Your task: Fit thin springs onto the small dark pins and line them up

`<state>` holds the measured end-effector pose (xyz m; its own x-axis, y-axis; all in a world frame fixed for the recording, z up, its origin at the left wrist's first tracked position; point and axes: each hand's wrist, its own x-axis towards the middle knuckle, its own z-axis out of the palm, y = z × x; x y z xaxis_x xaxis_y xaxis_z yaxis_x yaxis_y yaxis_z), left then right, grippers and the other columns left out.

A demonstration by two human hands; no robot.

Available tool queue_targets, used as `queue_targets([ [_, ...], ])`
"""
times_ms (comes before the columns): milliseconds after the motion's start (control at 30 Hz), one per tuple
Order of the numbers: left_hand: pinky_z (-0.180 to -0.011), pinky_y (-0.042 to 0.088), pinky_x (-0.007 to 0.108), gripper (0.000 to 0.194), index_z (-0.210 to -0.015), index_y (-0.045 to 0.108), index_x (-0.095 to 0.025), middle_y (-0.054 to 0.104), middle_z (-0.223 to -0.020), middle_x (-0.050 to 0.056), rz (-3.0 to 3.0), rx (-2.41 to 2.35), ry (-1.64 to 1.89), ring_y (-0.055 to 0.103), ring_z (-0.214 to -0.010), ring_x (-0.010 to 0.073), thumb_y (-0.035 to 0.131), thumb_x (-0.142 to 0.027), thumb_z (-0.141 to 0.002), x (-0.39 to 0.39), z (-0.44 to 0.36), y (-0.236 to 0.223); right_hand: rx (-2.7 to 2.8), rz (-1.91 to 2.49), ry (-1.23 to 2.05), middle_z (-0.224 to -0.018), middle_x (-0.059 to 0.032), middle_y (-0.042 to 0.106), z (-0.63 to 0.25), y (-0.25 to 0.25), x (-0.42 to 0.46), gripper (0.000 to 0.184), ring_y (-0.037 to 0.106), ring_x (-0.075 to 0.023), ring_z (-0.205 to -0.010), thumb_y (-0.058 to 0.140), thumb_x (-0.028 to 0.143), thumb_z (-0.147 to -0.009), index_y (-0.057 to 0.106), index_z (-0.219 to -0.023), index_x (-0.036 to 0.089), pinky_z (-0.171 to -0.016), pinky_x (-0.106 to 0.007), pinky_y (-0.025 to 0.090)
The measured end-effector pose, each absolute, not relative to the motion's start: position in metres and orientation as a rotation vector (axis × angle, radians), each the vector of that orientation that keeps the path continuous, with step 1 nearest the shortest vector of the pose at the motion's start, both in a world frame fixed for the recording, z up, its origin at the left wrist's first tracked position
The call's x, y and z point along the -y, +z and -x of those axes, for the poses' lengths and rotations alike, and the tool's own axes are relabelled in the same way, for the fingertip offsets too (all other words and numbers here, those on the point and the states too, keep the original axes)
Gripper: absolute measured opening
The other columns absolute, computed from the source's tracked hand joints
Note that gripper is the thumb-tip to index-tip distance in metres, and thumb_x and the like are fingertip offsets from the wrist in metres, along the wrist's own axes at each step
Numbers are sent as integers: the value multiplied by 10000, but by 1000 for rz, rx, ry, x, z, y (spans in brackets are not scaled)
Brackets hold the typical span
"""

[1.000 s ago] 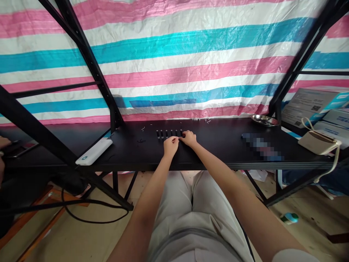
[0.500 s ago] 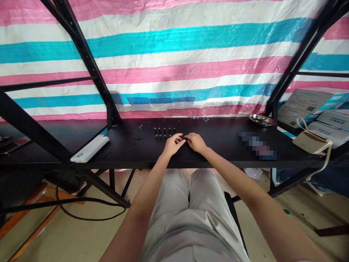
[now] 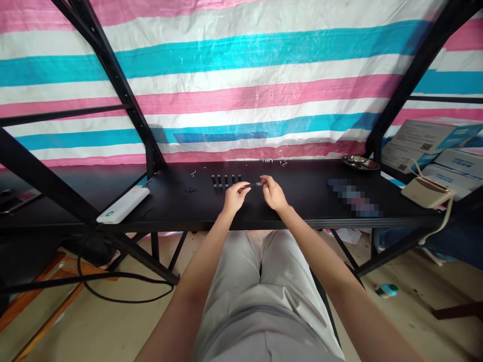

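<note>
Above the black tabletop, a thin dark tube [image 3: 252, 184] with a pale, shiny right end lies level between my two hands. My left hand [image 3: 234, 198] pinches its left end between thumb and fingertips. At the pale end, the fingers of my right hand [image 3: 274, 194] are closed. Just behind my left hand, several short dark cylinders [image 3: 226, 180] with lighter ends stand upright in a row. Too small to make out is the exact kind of the tube.
Several small white pieces [image 3: 267, 161] lie along the black table's [image 3: 181, 211] back edge. A white power bank [image 3: 124, 205] is at the left. To the right are a shiny metal dish [image 3: 360, 162], a blurred-out item [image 3: 354, 197] and a beige bag [image 3: 424, 192]. Black frame posts flank the table.
My hands have moved slightly apart and lifted a little, so the tube between them now shows. The standing cylinders stay in their row; the view has shifted a little.
</note>
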<state>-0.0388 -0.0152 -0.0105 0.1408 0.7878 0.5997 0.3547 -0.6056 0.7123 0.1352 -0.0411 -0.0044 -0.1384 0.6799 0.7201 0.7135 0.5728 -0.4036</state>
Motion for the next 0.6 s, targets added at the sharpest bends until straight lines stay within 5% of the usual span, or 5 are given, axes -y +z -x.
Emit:
queue_targets([
  [233,-542,428,210,207,-944,693,-196,678,-860,41,-2092,-1020,1462,580,-662,114,608,-292,-781,17,37,-10,1867,1228,-11,-689,-19,550,-132,-2,46,351,523,-145,-596,247,420,-950,478,-785,214,-565,-242,316],
  [600,-537,434,185,210,-904,660,-173,651,-806,31,-1999,-971,1416,589,-651,103,590,-333,-788,19,35,-8,1852,1168,-56,-646,-9,499,-131,-4,44,364,478,-131,-556,227,405,-959,445,-741,212,-565,-247,295],
])
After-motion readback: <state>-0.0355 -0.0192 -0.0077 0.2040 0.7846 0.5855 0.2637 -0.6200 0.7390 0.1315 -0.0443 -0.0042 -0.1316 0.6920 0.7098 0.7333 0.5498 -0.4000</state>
